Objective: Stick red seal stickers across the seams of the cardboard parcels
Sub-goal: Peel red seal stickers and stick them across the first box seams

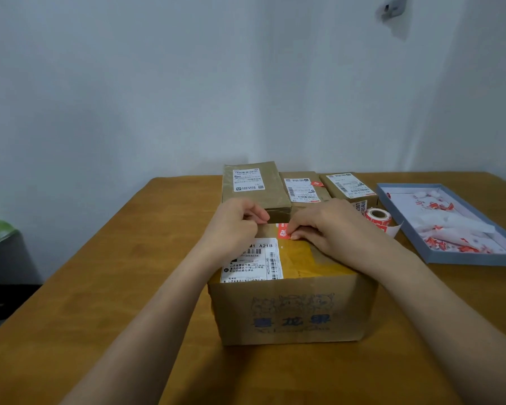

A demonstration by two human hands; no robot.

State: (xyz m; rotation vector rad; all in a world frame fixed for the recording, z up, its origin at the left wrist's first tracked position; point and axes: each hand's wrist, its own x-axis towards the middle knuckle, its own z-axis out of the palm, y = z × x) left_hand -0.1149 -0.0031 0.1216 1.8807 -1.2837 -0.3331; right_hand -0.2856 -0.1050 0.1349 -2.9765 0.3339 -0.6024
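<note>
The left hand (pixel 235 222) rests with curled fingers on the far edge of the nearest cardboard parcel (pixel 289 305), holding nothing visible. Just right, the right hand (pixel 330 229) pinches a red seal sticker (pixel 283 230) at the parcel's top. The sticker roll (pixel 377 218) stands farther right.

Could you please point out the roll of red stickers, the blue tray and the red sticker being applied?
roll of red stickers (pixel 377 217): head view, on its side face.
blue tray (pixel 450 260): head view, on its near rim.
red sticker (pixel 283 230): head view, on its exposed middle.
</note>
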